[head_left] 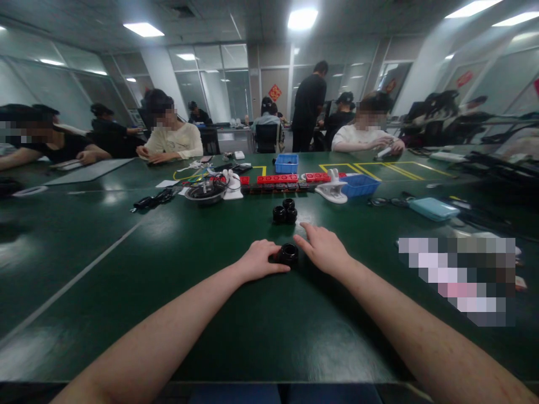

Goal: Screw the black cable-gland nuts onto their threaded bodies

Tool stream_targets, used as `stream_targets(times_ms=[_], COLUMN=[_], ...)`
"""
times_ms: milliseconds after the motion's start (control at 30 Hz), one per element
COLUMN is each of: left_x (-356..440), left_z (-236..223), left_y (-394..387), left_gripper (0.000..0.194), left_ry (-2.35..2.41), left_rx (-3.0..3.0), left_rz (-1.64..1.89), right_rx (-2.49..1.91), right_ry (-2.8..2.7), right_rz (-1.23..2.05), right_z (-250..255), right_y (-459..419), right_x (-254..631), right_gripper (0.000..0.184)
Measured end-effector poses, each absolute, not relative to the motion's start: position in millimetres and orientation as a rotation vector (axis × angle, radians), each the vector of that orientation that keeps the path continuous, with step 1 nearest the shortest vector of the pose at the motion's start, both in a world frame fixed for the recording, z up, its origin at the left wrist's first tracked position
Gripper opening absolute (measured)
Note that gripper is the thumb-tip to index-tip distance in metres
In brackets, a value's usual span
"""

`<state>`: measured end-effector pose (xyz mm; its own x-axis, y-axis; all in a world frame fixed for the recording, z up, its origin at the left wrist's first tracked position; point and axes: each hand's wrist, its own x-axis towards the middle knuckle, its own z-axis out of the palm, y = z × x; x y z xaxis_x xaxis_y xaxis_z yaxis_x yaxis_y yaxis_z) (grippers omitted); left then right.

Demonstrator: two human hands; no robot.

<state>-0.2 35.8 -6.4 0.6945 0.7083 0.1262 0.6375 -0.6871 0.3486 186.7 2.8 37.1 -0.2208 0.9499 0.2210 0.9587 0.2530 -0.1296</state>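
A glossy black round part with an open top stands on the green table in front of me. My left hand is curled round its left side, thumb in front and fingers behind. To the right of it is my right hand, its fingers apart and holding nothing; the thumb and index finger point toward the part. Just beyond my hands, three similar black round parts are grouped close together. Whether the rear one rests on the front two or behind them, I cannot tell.
Red slotted strips lie across the table, between a white clip stand and a white clamp. Blue bins, a metal bowl, black cables and a light-blue case are around them. People sit opposite.
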Motion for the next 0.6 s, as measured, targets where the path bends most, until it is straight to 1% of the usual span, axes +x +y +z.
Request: stream_targets(times_ms=[200, 267, 433, 533, 600], left_x=[-0.6, -0.5, 0.1, 0.2, 0.1], left_z=[-9.5, -10.9, -13.2, -12.3, -10.5], left_y=[36.0, 36.5, 38.0, 37.7, 37.0], left_gripper=[0.036, 0.037, 0.038, 0.038, 0.038], left_ry=[1.042, 1.057, 1.079, 1.073, 1.061], left_rx=[2.660, 2.663, 2.662, 2.665, 2.659], left_rz=[0.392, 0.393, 0.396, 0.393, 0.390], right_rx=[-1.425, -1.344, -1.275, -1.274, -1.272], right_ry=[-2.338, -2.404, -2.496, -2.427, -2.330], right_rz=[0.064, 0.104, 0.231, 0.268, 0.259], right_z=[33.6, 32.7, 32.3, 33.7, 35.9], right_y=[-7.0, -9.2, -9.4, -10.0, -10.9], right_x=[180.0, 178.0, 176.4, 176.4, 177.1], right_gripper=[0.055, 0.053, 0.038, 0.036, 0.040])
